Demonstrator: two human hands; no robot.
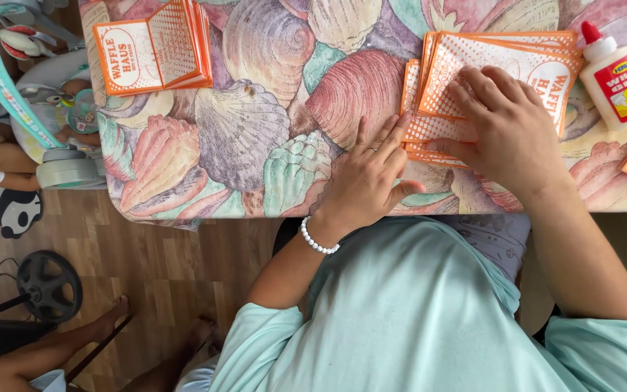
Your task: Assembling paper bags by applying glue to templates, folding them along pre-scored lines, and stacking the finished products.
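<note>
Head view, left hand flat, fingers spread, right hand flat, both pressing orange paper sleeves, gripping nothing.

We get soft, even daylight here, bright but not harsh, so the shell-print tablecloth and the orange-and-white paper sleeves look clear and colourful with no blown-out glare, just a mild sheen on the white glue bottle. Shadows are faint and short, tucked right under the left hand and right hand, and the wooden floor below the table edge sits noticeably dimmer. Focus is crisp in the middle, while the edges bend and stretch from the wide lens, with slight softness at the corners.
</note>
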